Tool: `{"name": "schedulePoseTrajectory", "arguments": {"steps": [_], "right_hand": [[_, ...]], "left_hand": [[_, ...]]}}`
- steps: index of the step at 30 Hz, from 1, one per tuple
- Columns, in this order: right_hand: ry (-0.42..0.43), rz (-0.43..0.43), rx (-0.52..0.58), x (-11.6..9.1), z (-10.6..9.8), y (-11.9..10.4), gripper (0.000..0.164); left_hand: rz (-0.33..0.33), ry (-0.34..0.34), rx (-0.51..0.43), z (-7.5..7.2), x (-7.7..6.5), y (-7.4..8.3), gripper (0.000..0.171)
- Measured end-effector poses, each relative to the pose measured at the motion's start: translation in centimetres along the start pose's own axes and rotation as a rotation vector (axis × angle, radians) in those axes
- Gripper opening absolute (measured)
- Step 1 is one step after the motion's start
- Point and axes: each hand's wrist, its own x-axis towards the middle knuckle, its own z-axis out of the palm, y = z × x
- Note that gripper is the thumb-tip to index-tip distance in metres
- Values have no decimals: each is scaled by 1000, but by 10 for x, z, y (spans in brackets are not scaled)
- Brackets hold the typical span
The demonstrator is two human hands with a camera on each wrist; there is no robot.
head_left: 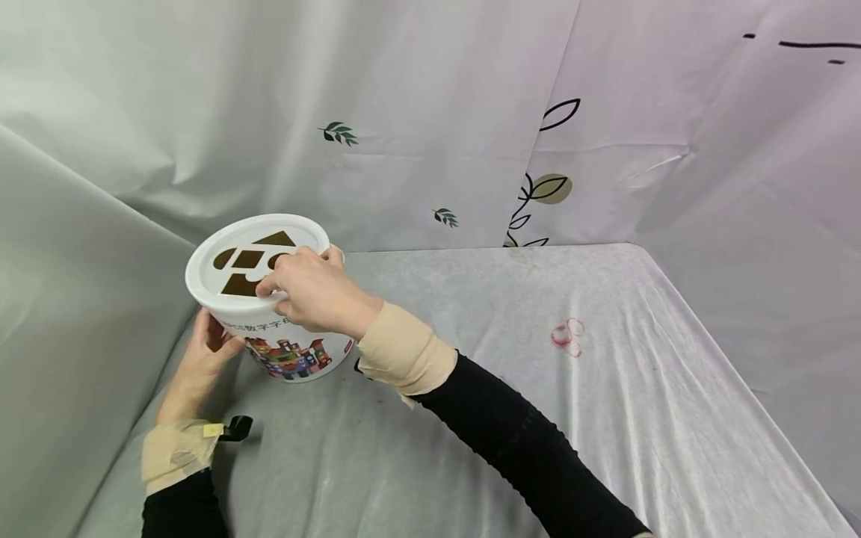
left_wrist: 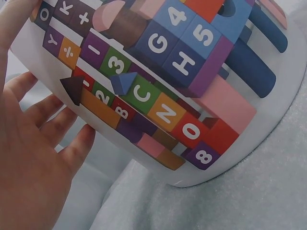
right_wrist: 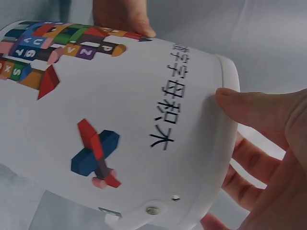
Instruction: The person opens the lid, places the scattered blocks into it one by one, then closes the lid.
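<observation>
A white toy-block bucket [head_left: 296,359], printed with colourful letter and number blocks, stands at the left of the cloth-covered table. Its white lid [head_left: 202,280] carries several brown shapes on top. With thumb on the near side and fingers further round, my left hand [head_left: 205,347] holds the bucket's left side low down. The left wrist view shows the fingertips [left_wrist: 86,136] against the wall beside the printed blocks. My right hand [head_left: 319,291] grips the lid's rim from the right. Its thumb [right_wrist: 240,100] presses the rim in the right wrist view, fingers reaching over the far side.
A pale cloth [head_left: 471,418] with folds covers the table. Red marks [head_left: 567,336] show on it to the right. Grey-white curtain walls [head_left: 430,112] with leaf prints close off the back and sides, the left one close beside the bucket. A handle joint [right_wrist: 152,211] sits below the rim.
</observation>
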Motion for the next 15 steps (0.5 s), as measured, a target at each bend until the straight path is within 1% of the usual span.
{"name": "schedulePoseTrajectory", "arguments": {"steps": [4,10,15], "right_hand": [[1,-24,-7,0,1,2,31],[-21,-63,29,1,1,7,31],[-3,-118,45,2,3,13,30]], "left_hand": [[4,-4,-11,0,0,0,75],[1,-8,-18,0,0,1,75],[-7,-4,-13,1,0,0,75]]}}
